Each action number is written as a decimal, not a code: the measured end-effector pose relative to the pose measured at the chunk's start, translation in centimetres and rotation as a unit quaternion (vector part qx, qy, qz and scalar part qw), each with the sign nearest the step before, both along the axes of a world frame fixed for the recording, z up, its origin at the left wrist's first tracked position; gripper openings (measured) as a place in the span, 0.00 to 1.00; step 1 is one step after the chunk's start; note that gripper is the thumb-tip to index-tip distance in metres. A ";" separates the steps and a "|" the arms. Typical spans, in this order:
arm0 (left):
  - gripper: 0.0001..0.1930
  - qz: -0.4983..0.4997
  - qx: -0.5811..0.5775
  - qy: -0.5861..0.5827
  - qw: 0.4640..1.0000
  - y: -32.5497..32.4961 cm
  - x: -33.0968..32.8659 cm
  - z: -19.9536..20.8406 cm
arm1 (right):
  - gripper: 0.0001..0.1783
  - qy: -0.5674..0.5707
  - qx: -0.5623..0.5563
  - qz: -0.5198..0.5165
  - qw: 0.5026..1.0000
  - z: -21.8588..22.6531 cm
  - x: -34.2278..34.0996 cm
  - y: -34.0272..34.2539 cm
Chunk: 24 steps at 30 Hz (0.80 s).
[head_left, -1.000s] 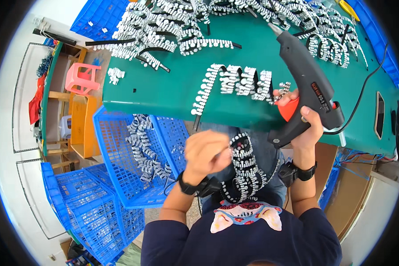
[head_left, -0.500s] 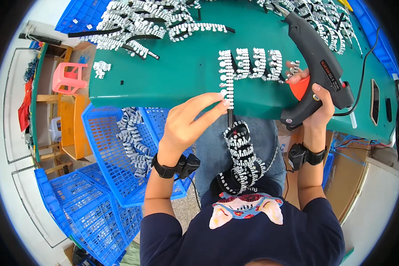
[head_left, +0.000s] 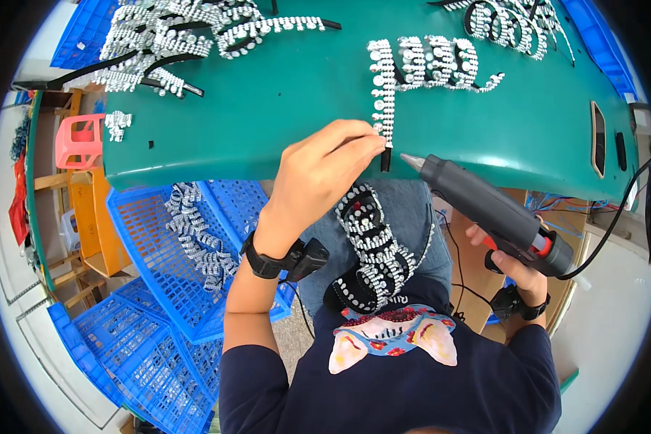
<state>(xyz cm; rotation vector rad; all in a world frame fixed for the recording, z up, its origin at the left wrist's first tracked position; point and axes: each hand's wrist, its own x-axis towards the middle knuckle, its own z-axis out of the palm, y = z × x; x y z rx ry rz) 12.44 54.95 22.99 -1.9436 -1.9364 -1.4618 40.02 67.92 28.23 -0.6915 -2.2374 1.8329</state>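
My left hand (head_left: 318, 170) pinches the lower end of a silver-studded rhinestone trim strip (head_left: 383, 79) at the table's front edge. Below my fingertips, a short black tail (head_left: 385, 160) sticks out. The strip continues to the right in loose loops (head_left: 441, 61) on the table. In my right hand (head_left: 519, 271), fingers wrapped round its handle, is a black glue gun (head_left: 477, 195) with a red trigger. Its metal nozzle points left, close to the black tail but apart from it. On my lap lies a coiled black band with rhinestones (head_left: 376, 246).
Heaps of rhinestone trim (head_left: 159, 43) lie at the back of the green table (head_left: 304, 94). Blue plastic crates (head_left: 141, 217) stand at the left, one holding trim (head_left: 195, 235). The glue gun's cord (head_left: 615, 224) runs off to the right. A pink stool (head_left: 78, 141) is far left.
The glue gun has come down from above the table and swung so its nozzle points left toward the strip's end. My left hand keeps its pinch; the whole view has shifted slightly.
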 end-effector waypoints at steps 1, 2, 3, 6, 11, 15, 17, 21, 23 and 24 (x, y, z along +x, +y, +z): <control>0.08 0.003 -0.002 0.002 1.000 0.3 0.1 0.0 | 0.21 -0.013 -0.011 -0.010 1.000 -0.1 0.0 -0.1; 0.09 0.006 -0.004 0.005 1.000 0.5 0.1 -0.1 | 0.20 -0.025 -0.023 -0.020 0.999 -0.2 -0.1 -0.3; 0.08 0.006 -0.009 -0.006 1.000 0.7 0.1 -0.1 | 0.15 0.003 -0.001 -0.027 1.000 -0.4 -0.5 -0.2; 0.07 0.011 -0.030 -0.030 0.999 0.9 0.2 0.1 | 0.14 0.006 0.013 -0.027 1.000 -0.6 -1.0 -0.3; 0.06 -0.001 -0.039 -0.058 0.998 1.7 0.5 0.2 | 0.12 0.020 -0.013 -0.044 0.999 -0.8 -0.9 -0.6; 0.06 -0.006 -0.040 -0.068 0.997 1.8 0.6 0.3 | 0.12 0.005 0.035 -0.032 0.999 -0.9 -0.6 -0.5; 0.06 -0.005 -0.038 -0.068 0.997 1.8 0.5 0.2 | 0.13 0.018 0.012 -0.041 0.999 -1.0 -0.7 -0.6; 0.06 -0.013 -0.036 -0.078 0.996 1.8 0.4 0.1 | 0.15 0.018 -0.004 -0.074 0.997 -1.2 -0.6 -1.0; 0.06 -0.017 -0.040 -0.083 0.996 1.9 0.4 0.0 | 0.15 0.015 -0.015 -0.090 0.996 -1.1 -0.7 -1.2; 0.06 -0.018 -0.038 -0.084 0.996 1.9 0.3 0.0 | 0.15 0.015 -0.027 -0.105 0.994 -1.0 -0.7 -1.3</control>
